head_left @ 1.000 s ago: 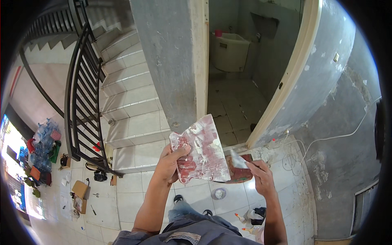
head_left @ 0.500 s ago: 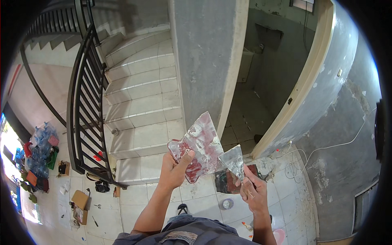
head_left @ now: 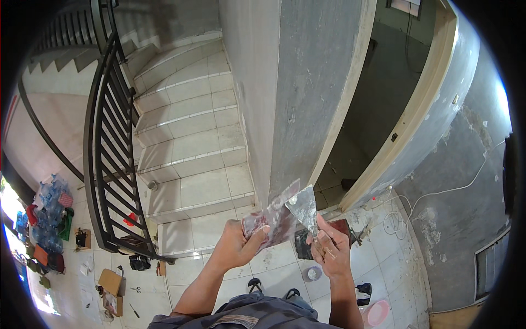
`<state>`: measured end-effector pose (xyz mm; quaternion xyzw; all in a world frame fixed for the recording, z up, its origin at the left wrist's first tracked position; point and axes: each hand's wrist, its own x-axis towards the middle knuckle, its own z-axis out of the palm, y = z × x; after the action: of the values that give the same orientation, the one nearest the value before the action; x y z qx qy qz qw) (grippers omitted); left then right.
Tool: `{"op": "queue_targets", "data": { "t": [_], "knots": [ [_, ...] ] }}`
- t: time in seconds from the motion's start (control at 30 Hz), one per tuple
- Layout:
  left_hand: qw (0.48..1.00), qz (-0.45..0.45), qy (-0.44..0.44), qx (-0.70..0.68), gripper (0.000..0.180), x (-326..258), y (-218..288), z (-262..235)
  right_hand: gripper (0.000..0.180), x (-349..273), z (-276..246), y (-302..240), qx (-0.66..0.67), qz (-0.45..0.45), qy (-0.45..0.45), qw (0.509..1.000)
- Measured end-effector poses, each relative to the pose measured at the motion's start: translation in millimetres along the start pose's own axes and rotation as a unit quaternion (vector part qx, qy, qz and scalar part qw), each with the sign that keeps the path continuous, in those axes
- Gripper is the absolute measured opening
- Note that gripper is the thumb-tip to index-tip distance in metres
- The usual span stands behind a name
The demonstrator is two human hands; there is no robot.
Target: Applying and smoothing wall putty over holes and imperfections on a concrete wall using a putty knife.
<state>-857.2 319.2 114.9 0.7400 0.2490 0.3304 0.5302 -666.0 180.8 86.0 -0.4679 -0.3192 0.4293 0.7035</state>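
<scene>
- We hold the red, white-smeared board in front of us, over the floor, our left hand clamped on its near edge, thumb on the face.
- Our right hand has its fingers closed round the handle of the scraper, blade up by the board's right side; the board is blurred, so we can't be sure they touch.
- Below us, white tiled floor bears a small round container and a pink basin.
- Beyond stand tiled stairs, a grey wall and a doorway frame.
- A patterned patch sits on our dark shirt, too small to read.
- Against half a second ago, the board is turned more edge-on, and the pink basin shows more fully.
</scene>
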Motion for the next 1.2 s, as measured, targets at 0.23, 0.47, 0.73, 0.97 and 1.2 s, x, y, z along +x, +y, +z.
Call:
{"op": "queue_targets", "data": {
  "t": [0.23,0.47,0.73,0.97,1.2],
  "knots": [
    [0.970,0.050,-0.017,0.238,0.031,-4.0,-22.8,-13.9,0.047,27.5,3.3,-18.7,0.095,-0.007,-0.013,0.995],
    [0.984,-0.134,0.106,-0.042,0.019,-22.7,-63.0,5.4,0.025,86.5,10.8,-116.5,0.157,-0.105,-0.029,0.982],
    [0.941,-0.128,0.240,-0.199,0.012,-43.6,-107.1,16.7,0.030,155.0,81.2,-222.3,0.132,-0.301,-0.078,0.941],
    [0.924,-0.150,0.266,-0.229,0.013,-58.6,-113.7,-19.3,0.038,203.7,143.8,-236.0,0.058,-0.399,-0.031,0.915],
    [0.923,-0.141,0.268,-0.239,0.010,-69.2,-125.6,-92.7,0.031,227.2,174.4,-240.6,-0.157,-0.528,0.149,0.821]
  ]
}}
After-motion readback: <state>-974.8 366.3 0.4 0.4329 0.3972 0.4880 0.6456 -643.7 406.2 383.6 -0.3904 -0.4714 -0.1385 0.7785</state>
